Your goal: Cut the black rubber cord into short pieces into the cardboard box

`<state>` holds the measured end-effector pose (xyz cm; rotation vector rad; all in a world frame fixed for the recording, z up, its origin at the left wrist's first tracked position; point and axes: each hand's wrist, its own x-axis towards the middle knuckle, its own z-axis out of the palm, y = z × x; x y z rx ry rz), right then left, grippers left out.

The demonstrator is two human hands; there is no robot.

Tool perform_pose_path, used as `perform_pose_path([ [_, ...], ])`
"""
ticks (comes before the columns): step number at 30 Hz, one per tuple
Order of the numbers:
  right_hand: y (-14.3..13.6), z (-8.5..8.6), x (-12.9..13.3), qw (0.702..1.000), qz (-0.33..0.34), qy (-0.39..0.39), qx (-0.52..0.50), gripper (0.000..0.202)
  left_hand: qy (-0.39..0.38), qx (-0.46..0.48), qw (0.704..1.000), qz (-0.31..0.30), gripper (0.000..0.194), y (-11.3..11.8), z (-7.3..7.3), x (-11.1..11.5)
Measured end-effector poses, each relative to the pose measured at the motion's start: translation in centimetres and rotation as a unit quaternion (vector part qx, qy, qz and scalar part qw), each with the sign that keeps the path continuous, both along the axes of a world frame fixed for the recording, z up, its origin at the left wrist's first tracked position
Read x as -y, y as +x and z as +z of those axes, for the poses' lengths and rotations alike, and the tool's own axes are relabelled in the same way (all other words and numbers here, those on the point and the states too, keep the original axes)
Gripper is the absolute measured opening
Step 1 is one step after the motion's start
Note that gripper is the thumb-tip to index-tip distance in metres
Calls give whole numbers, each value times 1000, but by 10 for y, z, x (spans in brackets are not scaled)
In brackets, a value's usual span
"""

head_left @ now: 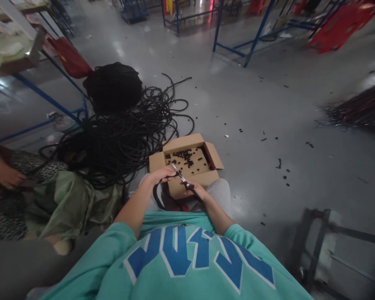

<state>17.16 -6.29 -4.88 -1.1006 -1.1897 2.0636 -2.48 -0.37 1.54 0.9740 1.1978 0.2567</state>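
Note:
Over the near side of an open cardboard box [192,144], my right hand [197,189] is closed around the black handles of a pair of scissors [181,178]. The blades point up and to the left, towards the fingers of my left hand [163,174]. That hand is pinched on a black cord [157,196], which hangs down in a loop by my knee. Where the blades meet the cord, the detail is too small to make out. Small black cut pieces [186,156] lie scattered on the bottom of the box, which sits between my knees.
A large tangle of black cord [112,137] and a black bundle [114,85] lie left of the box. A co-worker's hand [11,177] is at far left. Black scraps [284,178] dot the floor at right. Blue-legged tables [251,37] stand behind; a metal frame [320,246] stands lower right.

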Motion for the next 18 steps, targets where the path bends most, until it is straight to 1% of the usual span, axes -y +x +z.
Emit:
perform_pose_path([
  [4, -3, 0, 2, 1000, -19, -17, 10, 58, -9, 10, 1000, 1, 36, -4, -3, -2],
  [8, -5, -5, 3, 998, -56, -40, 1, 60, -3, 25, 1000, 19, 35, -7, -5, -5],
  [12, -3, -8, 0, 995, -78, -57, -22, 65, 14, 48, 996, 80, 28, -9, -10, -5],
  [15, -1, -6, -1, 996, -69, -52, -27, 66, 26, 57, 990, 129, 28, -9, -13, -4],
  [18, 0, -5, -1, 998, -52, -38, -22, 65, 46, 60, 985, 158, 33, -5, -14, -1],
])
